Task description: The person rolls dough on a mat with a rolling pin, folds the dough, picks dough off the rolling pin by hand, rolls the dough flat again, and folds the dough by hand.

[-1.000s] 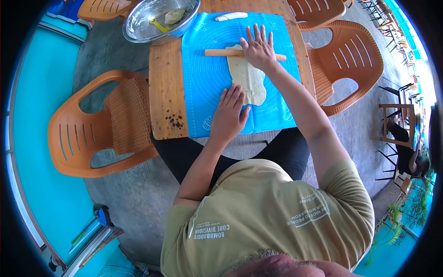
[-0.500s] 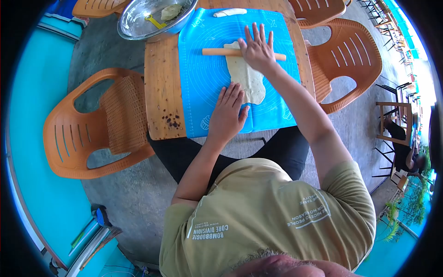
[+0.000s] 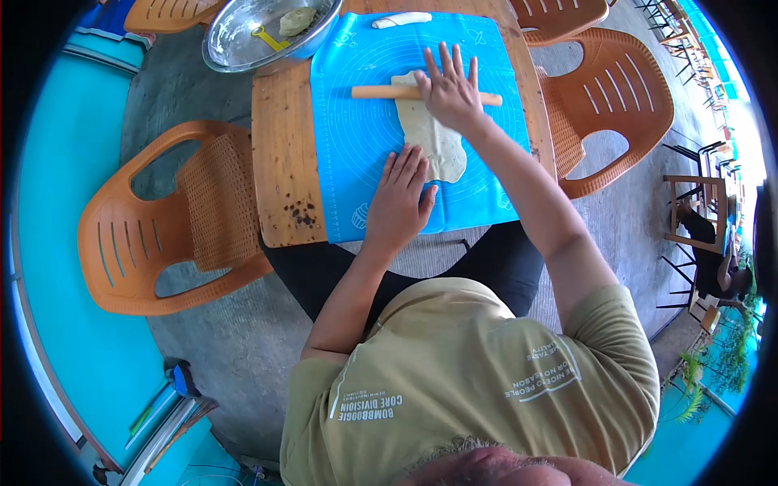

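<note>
A long, flattened sheet of dough (image 3: 432, 138) lies on a blue baking mat (image 3: 344, 146). Across its far part rests a wooden rolling pin (image 3: 374, 92). My right hand (image 3: 451, 87) lies flat on the pin, fingers spread and stretched out, not wrapped round it. At the near left edge of the dough is my left hand (image 3: 401, 190), fingers stretched out with the tips touching the sheet and the palm on the mat. A rolled piece of dough (image 3: 402, 20) sits at the mat's far edge.
On the wooden table (image 3: 279, 162), a metal bowl (image 3: 227, 61) at the far left holds a dough lump (image 3: 297, 20) and a yellow spoon (image 3: 269, 38). Orange chairs stand left (image 3: 174, 219) and right (image 3: 612, 109). Another person (image 3: 713, 259) is far off at the right.
Hardly anything differs. The view has shifted slightly; both hands, the rolling pin and the dough keep nearly the same places.
</note>
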### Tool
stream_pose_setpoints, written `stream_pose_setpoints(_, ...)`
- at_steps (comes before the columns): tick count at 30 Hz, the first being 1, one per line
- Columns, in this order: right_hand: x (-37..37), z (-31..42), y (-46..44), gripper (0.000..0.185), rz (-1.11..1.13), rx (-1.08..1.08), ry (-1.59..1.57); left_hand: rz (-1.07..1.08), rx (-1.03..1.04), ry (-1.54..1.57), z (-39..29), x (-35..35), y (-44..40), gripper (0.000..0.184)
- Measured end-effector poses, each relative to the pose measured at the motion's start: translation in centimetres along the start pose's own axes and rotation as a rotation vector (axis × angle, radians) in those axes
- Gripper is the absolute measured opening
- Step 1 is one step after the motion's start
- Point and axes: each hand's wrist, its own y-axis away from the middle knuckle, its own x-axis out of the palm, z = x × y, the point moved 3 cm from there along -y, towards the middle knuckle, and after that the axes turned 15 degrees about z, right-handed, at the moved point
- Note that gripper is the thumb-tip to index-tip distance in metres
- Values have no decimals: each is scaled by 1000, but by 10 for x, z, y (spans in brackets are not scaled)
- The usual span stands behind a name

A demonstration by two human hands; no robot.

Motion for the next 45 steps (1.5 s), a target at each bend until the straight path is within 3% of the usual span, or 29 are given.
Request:
stream_pose_setpoints(4,2,-11,-55,71,37,114,-114,6,-11,-12,-1,-2,-1,49)
stream_pose_setpoints(13,7,-2,-7,70,32,-11,-104,4,-4,7,-1,-3,0,50)
stream_pose_setpoints(20,12,-25,-89,71,29,203,-88,24,-21,-45,-1,-3,-1,49)
stream_pose_setpoints(26,7,-30,-89,71,-91,146,-179,16,-19,-14,-1,-3,-2,47)
stream_pose_setpoints(27,4,-26,-92,64,-314,152,-47,15,-15,-16,-1,-3,-2,47)
stream_pose_setpoints(28,1,-31,-98,64,-316,152,-47,7,-13,-11,-1,-3,-2,46)
stream_pose_setpoints(30,-4,-50,-115,63,-144,187,-468,-9,-10,-11,-1,-3,-1,46)
stream_pose_setpoints(32,-11,-62,-123,63,-110,146,-540,-14,-10,13,0,-3,-2,46)
stream_pose_setpoints(34,-32,-61,-109,51,-340,126,-631,-19,-10,18,0,-4,-2,46)
stream_pose_setpoints(35,-28,-67,-110,37,-408,63,-590,-19,-5,23,0,-4,-2,46)
stream_pose_setpoints(36,-30,-68,-100,37,-407,68,-590,-16,-2,25,0,-4,-2,46)
stream_pose_setpoints(39,-35,-60,-67,27,-222,-444,-410,-2,-5,17,0,-3,-1,47)
stream_pose_setpoints(40,-33,-65,-59,27,-220,-440,-412,-9,-4,22,0,-3,-1,48)
stream_pose_setpoints(42,-28,-67,-40,25,-187,-485,-44,-15,0,21,-1,-4,0,48)
stream_pose_setpoints(45,-22,-73,-39,27,-103,-430,-127,-44,1,32,-3,-4,0,49)
